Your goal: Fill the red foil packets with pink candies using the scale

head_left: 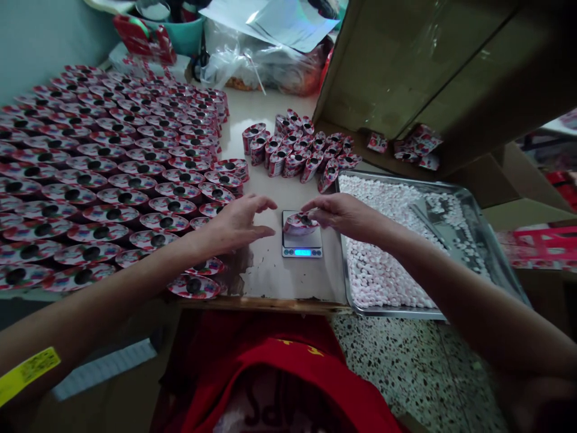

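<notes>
A small digital scale [302,245] with a lit blue display sits near the table's front edge. On it stands a little red-and-white printed container [299,224]. My right hand [341,214] reaches in from the right, its fingers pinched at the container's rim. My left hand [237,224] hovers just left of the scale, fingers spread and curved, holding nothing. Both forearms stretch in from the bottom corners.
Many rows of the same containers [97,180] cover the table's left half. A smaller cluster [297,150] stands behind the scale. A metal tray [484,255] of small white-pink pellets overhangs the right edge. An open cardboard box [433,66] rises behind it. Plastic bags [265,60] lie at the back.
</notes>
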A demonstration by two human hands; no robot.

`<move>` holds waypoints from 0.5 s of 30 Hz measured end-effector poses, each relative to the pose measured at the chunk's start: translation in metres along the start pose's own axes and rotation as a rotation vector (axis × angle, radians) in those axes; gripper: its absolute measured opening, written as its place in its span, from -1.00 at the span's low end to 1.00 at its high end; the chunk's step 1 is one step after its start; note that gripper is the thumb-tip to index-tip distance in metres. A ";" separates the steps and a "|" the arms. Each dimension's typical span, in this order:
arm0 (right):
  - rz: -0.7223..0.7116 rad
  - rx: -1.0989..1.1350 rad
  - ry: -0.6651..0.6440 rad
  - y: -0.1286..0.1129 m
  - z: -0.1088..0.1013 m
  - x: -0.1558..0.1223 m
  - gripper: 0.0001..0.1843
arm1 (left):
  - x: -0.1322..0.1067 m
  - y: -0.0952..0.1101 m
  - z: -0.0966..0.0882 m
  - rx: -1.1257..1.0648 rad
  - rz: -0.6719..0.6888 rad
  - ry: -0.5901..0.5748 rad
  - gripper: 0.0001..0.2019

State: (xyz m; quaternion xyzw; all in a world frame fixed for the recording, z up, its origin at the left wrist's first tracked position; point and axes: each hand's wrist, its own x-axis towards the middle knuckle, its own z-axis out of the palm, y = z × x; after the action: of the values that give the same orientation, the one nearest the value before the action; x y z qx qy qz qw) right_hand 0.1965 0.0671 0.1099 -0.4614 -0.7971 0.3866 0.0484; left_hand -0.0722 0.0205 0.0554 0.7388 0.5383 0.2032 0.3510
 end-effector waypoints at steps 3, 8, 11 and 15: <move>0.059 -0.020 0.020 0.001 0.006 0.003 -0.70 | 0.000 0.005 -0.001 0.036 0.010 -0.007 -0.48; 0.098 0.023 0.080 0.005 0.018 0.012 -0.78 | 0.006 0.008 0.002 0.027 0.035 -0.003 -0.46; 0.084 0.175 0.172 0.011 0.009 0.011 -0.68 | 0.008 0.006 0.003 0.026 0.041 0.003 -0.46; 0.159 0.682 0.403 0.052 -0.027 -0.010 -0.78 | 0.006 -0.003 -0.001 0.021 0.051 0.005 -0.47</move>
State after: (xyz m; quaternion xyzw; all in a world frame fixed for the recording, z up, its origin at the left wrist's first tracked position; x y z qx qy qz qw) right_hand 0.2505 0.0891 0.0968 -0.5456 -0.5594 0.5334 0.3239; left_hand -0.0724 0.0266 0.0535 0.7555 0.5222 0.2081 0.3366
